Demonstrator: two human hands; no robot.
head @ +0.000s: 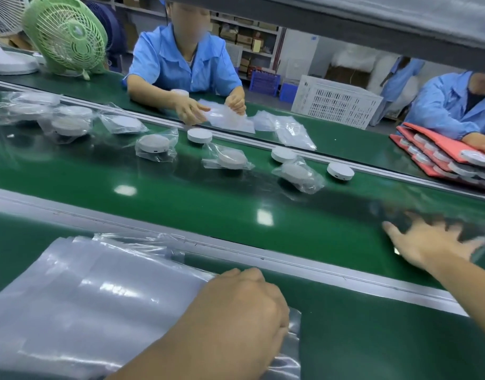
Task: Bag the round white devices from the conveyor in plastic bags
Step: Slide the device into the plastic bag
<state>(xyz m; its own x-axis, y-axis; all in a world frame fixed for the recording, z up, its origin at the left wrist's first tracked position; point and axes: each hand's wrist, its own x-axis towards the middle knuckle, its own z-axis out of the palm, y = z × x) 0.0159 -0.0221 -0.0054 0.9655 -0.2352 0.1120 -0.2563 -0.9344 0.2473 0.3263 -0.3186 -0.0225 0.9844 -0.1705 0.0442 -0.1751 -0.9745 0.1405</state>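
Fingers [252, 275] of our left hand [235, 305] pinch the bag stack [85, 292], right hand [433, 239] spread open (blurry, seemingly empty); clingy film could hand us two bags.

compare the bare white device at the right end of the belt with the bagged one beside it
The bare device has no wrapping; the bagged device sits inside a crumpled clear bag. The bare device looks bright white, the bagged device greyer through the plastic. The bare device lies nearer the far rail than the bagged device. Both are round flat discs on the green belt.
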